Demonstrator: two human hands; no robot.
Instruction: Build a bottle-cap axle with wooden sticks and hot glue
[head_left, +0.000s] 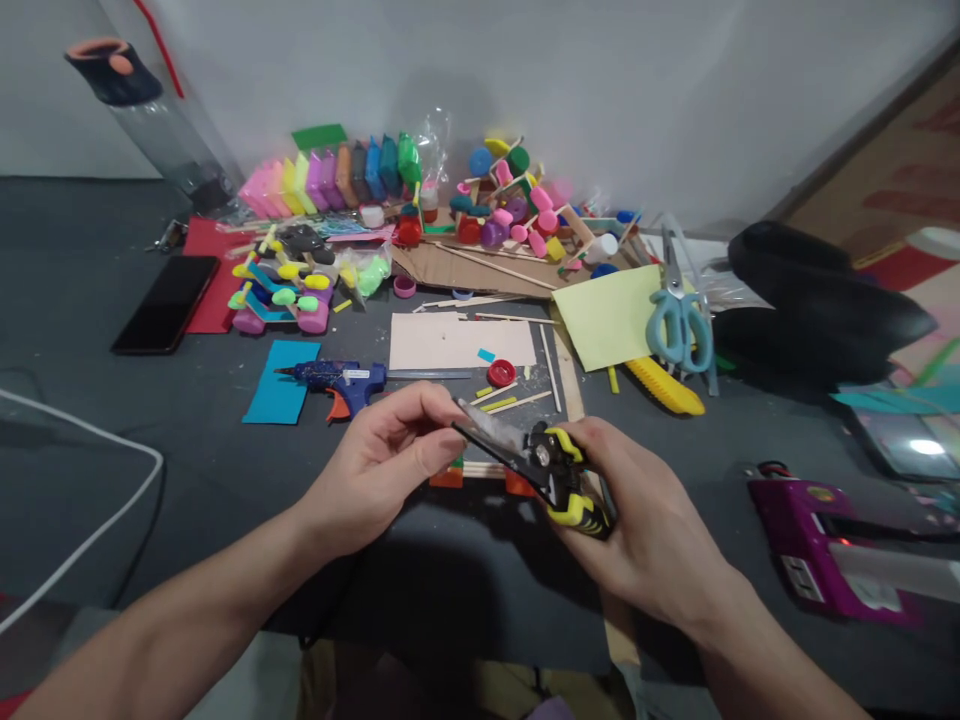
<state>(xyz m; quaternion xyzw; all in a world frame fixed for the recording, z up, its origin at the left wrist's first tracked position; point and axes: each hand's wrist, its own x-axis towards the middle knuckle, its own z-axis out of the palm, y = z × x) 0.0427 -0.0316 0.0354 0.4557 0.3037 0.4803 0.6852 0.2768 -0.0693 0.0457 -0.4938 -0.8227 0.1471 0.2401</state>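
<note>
This looks like a small craft corner; whether in a home or a workshop cannot be told. A dark counter (pixel 67 250) against a pale wall (pixel 562 90) carries a glue gun (pixel 349 378), scissors (pixel 673 288), wooden sticks (pixel 550 368), coloured paper (pixel 600 320), bright packets (pixel 326 178) and small wheeled models (pixel 313 315). Black-and-yellow pliers (pixel 551 460) are in use, while a phone (pixel 169 305) and drinking bottle (pixel 165 140) suggest a personal desk.

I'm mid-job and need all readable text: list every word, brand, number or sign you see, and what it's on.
None can be read for certain.
Glue gun: white label, print too small to read.
Purple device: yellowish sticker, too blurred to read.
Brown panel, upper right: red marks, too blurred to tell whether they are lettering.
Cutters: no lettering I can make out.
</note>
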